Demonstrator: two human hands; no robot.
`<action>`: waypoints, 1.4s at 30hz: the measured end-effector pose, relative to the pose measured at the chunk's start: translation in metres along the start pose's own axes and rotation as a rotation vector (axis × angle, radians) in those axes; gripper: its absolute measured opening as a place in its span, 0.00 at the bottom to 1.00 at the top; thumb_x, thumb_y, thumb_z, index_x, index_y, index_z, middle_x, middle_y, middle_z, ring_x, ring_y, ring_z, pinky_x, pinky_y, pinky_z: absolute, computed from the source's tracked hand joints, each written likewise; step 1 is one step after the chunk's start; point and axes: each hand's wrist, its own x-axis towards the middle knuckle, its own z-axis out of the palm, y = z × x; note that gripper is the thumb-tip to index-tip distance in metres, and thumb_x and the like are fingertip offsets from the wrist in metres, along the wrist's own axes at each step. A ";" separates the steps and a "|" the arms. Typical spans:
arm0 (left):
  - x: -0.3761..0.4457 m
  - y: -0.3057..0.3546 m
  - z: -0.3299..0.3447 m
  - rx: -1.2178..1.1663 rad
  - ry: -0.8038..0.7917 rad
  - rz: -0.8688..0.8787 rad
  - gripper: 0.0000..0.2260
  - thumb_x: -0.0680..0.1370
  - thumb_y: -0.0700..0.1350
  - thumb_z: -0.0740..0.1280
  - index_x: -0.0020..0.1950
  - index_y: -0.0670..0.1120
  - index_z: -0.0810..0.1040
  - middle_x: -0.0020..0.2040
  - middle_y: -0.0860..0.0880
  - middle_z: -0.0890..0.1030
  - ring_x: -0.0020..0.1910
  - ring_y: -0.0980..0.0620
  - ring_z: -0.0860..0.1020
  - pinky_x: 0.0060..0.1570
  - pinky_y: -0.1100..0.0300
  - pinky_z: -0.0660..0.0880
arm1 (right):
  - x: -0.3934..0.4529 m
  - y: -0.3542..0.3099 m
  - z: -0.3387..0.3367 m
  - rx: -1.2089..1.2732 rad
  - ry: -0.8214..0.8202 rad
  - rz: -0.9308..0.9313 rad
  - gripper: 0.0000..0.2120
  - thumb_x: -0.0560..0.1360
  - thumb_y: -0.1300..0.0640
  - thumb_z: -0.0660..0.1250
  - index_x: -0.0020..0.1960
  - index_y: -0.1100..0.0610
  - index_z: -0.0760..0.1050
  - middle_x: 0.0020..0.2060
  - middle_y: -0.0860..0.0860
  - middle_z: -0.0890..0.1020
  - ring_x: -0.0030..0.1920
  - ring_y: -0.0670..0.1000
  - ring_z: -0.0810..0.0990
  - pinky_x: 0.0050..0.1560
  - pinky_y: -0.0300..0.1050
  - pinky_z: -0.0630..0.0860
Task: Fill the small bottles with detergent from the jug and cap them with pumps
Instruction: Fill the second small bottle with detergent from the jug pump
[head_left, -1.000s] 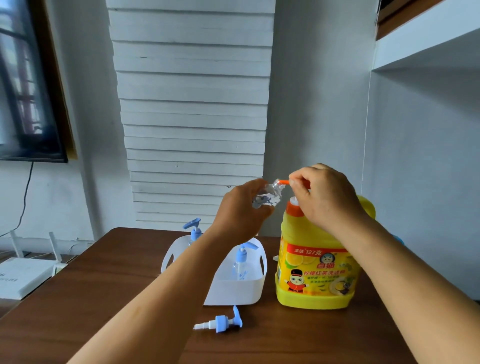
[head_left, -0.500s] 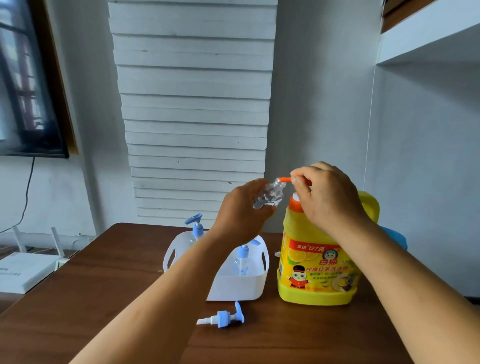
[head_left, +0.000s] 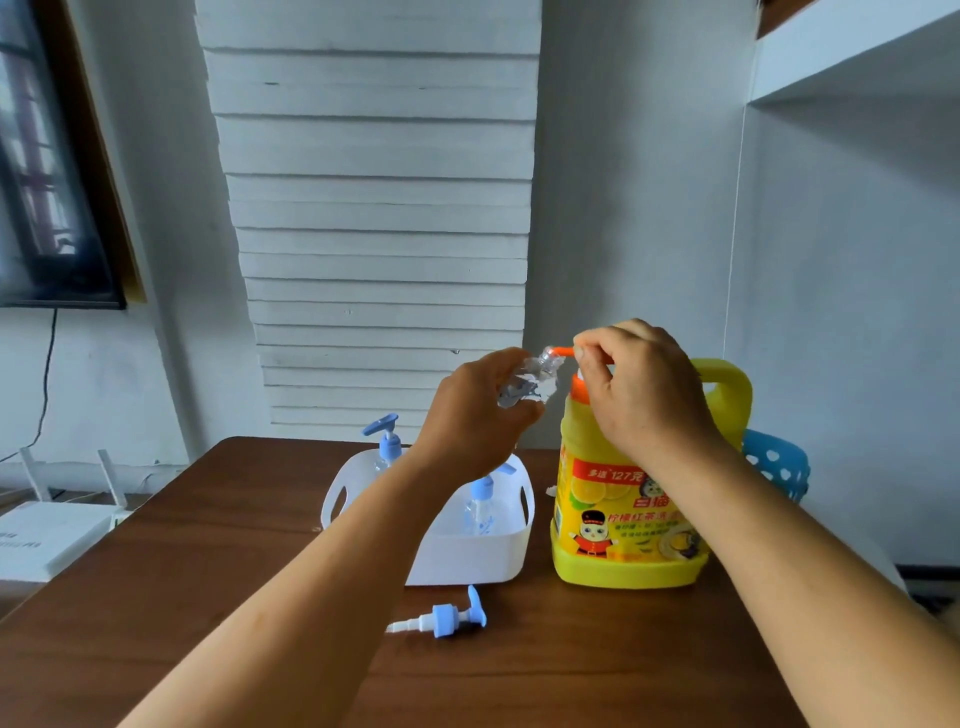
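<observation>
Dark brown and smooth, the wooden table (head_left: 208, 545) is carrying everything in a corner of white walls, and we are working above its far right part. Starting at our fingers: our left hand (head_left: 475, 415) is wrapping its fingers around a small clear bottle (head_left: 530, 382), holding it tilted so that its open neck is meeting the orange spout (head_left: 562, 352); our right hand (head_left: 641, 387) is curling its fingers over the orange pump head on top of the yellow jug (head_left: 623, 519), seemingly pressing it down. We are judging the little bottle to be light, thin-walled and easy to dent, so it is best held round its middle with a soft grip, and any detergent on the outside would be making it slippery. The jug looks heavy and stiff and is standing firmly on the table, so it should need no steadying beyond the hand on its pump. Just left of the jug a white basket (head_left: 467, 556) is holding two more bottles already wearing blue pumps, one at the back (head_left: 387, 447) and one nearer (head_left: 480, 506). A loose blue pump (head_left: 447, 618) is lying on its side on the table in front of the basket, probably waiting for the bottle in our left hand. Beyond the jug a blue perforated chair back (head_left: 776, 462) is showing, a white router (head_left: 47, 530) is sitting low at the left, and a dark screen (head_left: 47, 208) is hanging on the wall.
</observation>
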 end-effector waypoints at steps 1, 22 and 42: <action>0.001 0.001 -0.002 0.003 0.002 0.006 0.13 0.72 0.43 0.69 0.57 0.52 0.77 0.49 0.52 0.83 0.44 0.53 0.77 0.39 0.69 0.69 | 0.004 0.000 -0.003 0.003 -0.008 -0.004 0.14 0.79 0.53 0.58 0.56 0.58 0.78 0.53 0.56 0.80 0.53 0.55 0.75 0.46 0.42 0.70; 0.002 0.006 -0.004 0.008 0.002 0.004 0.12 0.72 0.44 0.69 0.55 0.51 0.77 0.48 0.52 0.82 0.43 0.52 0.77 0.39 0.66 0.70 | 0.009 0.000 -0.013 -0.035 -0.020 -0.042 0.13 0.78 0.54 0.58 0.55 0.58 0.78 0.52 0.57 0.80 0.52 0.55 0.76 0.45 0.40 0.67; 0.011 -0.002 -0.002 -0.027 0.052 0.008 0.14 0.73 0.44 0.69 0.58 0.51 0.76 0.51 0.52 0.82 0.47 0.52 0.78 0.45 0.62 0.73 | 0.014 0.006 0.003 -0.006 0.037 -0.041 0.13 0.79 0.55 0.58 0.54 0.59 0.78 0.51 0.57 0.80 0.51 0.56 0.76 0.44 0.41 0.67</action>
